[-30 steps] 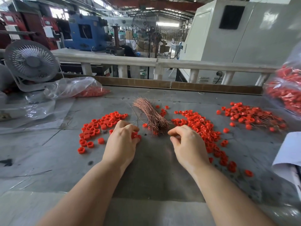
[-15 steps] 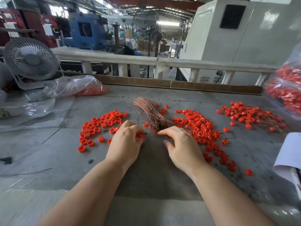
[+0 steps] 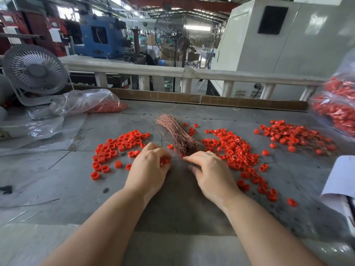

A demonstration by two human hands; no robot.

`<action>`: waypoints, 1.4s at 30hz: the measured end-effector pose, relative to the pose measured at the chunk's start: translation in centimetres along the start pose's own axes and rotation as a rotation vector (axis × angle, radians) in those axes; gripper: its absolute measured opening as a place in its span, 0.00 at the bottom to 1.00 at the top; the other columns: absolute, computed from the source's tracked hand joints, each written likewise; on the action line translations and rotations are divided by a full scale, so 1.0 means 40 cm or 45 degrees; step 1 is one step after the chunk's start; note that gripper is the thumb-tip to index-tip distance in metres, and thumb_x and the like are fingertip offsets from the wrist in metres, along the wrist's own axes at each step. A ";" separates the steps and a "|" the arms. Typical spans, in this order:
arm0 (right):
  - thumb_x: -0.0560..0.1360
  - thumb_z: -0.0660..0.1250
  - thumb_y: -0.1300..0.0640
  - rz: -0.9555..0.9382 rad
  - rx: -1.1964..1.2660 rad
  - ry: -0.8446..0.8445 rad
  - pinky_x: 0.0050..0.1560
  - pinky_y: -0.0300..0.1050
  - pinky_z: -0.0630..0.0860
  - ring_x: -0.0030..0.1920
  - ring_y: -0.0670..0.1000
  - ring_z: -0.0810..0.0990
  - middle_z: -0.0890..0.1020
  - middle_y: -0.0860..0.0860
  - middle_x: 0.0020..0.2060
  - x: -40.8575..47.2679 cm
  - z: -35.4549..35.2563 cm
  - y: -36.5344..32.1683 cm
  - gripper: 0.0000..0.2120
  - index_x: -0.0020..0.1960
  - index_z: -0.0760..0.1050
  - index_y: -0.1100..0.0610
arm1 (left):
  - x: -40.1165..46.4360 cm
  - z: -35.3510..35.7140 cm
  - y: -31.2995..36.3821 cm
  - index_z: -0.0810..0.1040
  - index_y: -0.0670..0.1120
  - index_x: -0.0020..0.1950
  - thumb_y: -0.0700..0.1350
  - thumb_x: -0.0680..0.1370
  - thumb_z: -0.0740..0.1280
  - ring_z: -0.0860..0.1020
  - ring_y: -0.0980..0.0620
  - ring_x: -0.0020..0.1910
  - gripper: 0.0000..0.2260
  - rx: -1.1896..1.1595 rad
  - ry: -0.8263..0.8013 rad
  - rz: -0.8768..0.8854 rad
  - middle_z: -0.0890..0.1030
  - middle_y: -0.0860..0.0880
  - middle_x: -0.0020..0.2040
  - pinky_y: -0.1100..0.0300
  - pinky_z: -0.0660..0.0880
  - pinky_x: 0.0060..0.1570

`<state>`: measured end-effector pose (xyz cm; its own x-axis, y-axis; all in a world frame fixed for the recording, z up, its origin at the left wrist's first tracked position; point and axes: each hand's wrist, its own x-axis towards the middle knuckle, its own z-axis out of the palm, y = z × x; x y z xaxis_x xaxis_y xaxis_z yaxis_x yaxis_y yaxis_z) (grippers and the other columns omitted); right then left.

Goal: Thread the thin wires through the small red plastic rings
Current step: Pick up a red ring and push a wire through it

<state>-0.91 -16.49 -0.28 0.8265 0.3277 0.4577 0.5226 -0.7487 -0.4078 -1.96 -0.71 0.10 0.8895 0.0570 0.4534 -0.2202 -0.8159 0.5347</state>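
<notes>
Red rings (image 3: 165, 160) are sitting in your curled left hand (image 3: 148, 169), just below the wire bundle (image 3: 178, 135); your right hand (image 3: 210, 172) is reaching its fingers, pinched narrow, to the bundle's near end.

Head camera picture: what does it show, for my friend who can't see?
Two bare hands meet on a grey table: the left hand grips small red rings, the right hand reaches a copper wire bundle. Loose red rings lie scattered on both sides.
</notes>
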 end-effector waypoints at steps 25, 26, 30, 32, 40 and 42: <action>0.72 0.65 0.70 0.009 0.583 0.218 0.44 0.29 0.70 0.37 0.43 0.74 0.79 0.43 0.49 -0.002 -0.028 -0.043 0.24 0.60 0.73 0.47 | -0.001 -0.016 0.037 0.84 0.50 0.43 0.35 0.71 0.71 0.76 0.62 0.32 0.09 -0.612 0.094 0.080 0.80 0.59 0.35 0.71 0.72 0.36; 0.72 0.65 0.70 0.023 0.555 0.184 0.45 0.29 0.70 0.37 0.42 0.75 0.80 0.44 0.48 -0.002 -0.027 -0.041 0.22 0.59 0.75 0.49 | -0.002 -0.015 0.038 0.84 0.50 0.43 0.35 0.71 0.71 0.77 0.62 0.33 0.10 -0.603 0.085 0.081 0.80 0.59 0.35 0.70 0.73 0.37; 0.72 0.64 0.71 0.050 0.506 0.143 0.47 0.31 0.73 0.41 0.41 0.79 0.82 0.46 0.41 -0.001 -0.022 -0.038 0.17 0.53 0.80 0.54 | -0.003 -0.010 0.035 0.85 0.47 0.45 0.37 0.71 0.72 0.77 0.62 0.34 0.07 -0.495 0.098 0.046 0.79 0.58 0.35 0.71 0.72 0.39; 0.72 0.64 0.71 0.098 0.512 0.192 0.46 0.34 0.76 0.39 0.43 0.80 0.82 0.45 0.38 0.001 -0.023 -0.035 0.15 0.50 0.80 0.55 | -0.002 -0.008 0.031 0.85 0.47 0.45 0.38 0.72 0.71 0.76 0.63 0.33 0.06 -0.443 0.126 0.000 0.80 0.58 0.35 0.73 0.71 0.38; 0.68 0.65 0.59 0.219 1.047 0.226 0.29 0.36 0.73 0.28 0.46 0.78 0.80 0.49 0.27 0.001 -0.048 -0.053 0.05 0.37 0.80 0.55 | -0.007 -0.013 0.037 0.84 0.48 0.49 0.37 0.70 0.72 0.75 0.63 0.35 0.10 -0.397 0.047 0.011 0.78 0.58 0.38 0.73 0.70 0.40; 0.68 0.64 0.59 0.249 1.332 0.132 0.26 0.36 0.70 0.27 0.47 0.76 0.80 0.52 0.27 0.003 -0.056 -0.053 0.07 0.36 0.80 0.60 | -0.012 -0.012 0.041 0.83 0.47 0.51 0.36 0.69 0.73 0.75 0.63 0.35 0.12 -0.385 -0.018 0.106 0.77 0.54 0.41 0.76 0.68 0.40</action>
<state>-2.40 -16.18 2.40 0.9192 0.1682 0.3560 0.3435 0.0993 -0.9339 -2.94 -1.80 1.12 0.8683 -0.0127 0.4958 -0.3999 -0.6093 0.6848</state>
